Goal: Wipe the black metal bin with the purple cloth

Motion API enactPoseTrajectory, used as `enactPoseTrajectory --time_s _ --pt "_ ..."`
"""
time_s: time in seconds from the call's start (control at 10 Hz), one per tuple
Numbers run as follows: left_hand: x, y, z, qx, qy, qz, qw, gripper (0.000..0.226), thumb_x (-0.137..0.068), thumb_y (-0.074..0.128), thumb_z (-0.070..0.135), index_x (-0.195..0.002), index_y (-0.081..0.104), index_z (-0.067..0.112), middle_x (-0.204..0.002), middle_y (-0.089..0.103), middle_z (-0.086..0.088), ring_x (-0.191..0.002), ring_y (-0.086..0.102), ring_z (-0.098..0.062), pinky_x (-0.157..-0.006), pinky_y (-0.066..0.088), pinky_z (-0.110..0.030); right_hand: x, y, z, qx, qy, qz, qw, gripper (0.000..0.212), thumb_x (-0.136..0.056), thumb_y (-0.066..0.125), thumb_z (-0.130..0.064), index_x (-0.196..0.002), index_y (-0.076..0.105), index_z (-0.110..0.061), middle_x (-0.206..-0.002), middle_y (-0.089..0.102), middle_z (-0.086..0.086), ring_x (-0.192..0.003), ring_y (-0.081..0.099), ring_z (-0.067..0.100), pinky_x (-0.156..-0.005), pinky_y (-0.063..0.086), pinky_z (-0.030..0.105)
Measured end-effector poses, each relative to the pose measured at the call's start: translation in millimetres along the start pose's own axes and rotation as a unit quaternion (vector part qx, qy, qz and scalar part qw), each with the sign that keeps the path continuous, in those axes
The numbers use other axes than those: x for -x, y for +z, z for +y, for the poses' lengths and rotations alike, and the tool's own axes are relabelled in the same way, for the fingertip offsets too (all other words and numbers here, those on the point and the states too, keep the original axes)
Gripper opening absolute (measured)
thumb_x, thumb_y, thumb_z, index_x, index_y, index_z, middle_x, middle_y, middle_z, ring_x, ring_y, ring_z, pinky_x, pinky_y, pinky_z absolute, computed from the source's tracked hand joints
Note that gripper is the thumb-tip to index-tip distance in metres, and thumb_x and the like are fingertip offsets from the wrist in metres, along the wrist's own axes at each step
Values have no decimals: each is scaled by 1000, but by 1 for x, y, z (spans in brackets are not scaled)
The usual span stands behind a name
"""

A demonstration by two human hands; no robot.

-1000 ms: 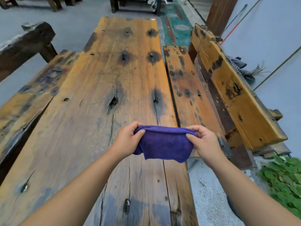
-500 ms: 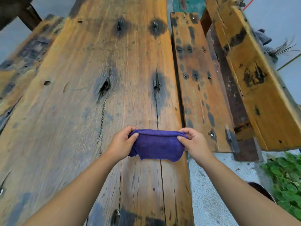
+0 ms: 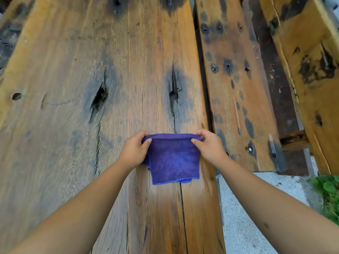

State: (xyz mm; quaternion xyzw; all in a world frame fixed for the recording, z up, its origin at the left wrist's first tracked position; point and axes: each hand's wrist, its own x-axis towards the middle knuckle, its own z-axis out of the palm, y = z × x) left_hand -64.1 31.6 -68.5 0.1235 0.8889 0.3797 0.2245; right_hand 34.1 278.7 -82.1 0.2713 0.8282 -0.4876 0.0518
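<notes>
The purple cloth (image 3: 173, 159) hangs folded between my two hands above the wide wooden table (image 3: 73, 88), near its right edge. My left hand (image 3: 134, 150) pinches the cloth's upper left corner. My right hand (image 3: 209, 146) pinches the upper right corner. The cloth's lower edge hangs free towards me. No black metal bin is in view.
A narrower wooden bench plank (image 3: 236, 85) runs along the table's right side, with a slanted wooden backrest (image 3: 311, 61) beyond it. Grey concrete ground (image 3: 256, 217) lies at the lower right, with green plants (image 3: 328, 191) at the right edge.
The view has tilted down and closer to the table. The cloth now hangs longer, unfolded downward between my hands, which stay on its top corners.
</notes>
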Motion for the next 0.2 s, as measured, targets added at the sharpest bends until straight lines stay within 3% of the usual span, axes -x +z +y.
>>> enactPoseTrajectory --time_s 0.1,0.2 --pt "-18 2 -5 -54 -8 19 998 14 -93 59 22 -104 66 21 -104 65 -4 -97 61 -21 -80 42 -25 -13 2 1 90 -20 18 996 12 -88 65 -26 -100 67 -29 -96 72 -5 -91 65 16 -83 52 36" --pt "-24 -4 -8 -79 -52 32 995 47 -92 57 34 -137 51 20 -143 44 -10 -130 45 -28 -107 37 -41 -18 -1 0 130 -12 55 990 40 -91 62 -31 -129 58 -19 -130 62 2 -123 52 24 -103 42 40"
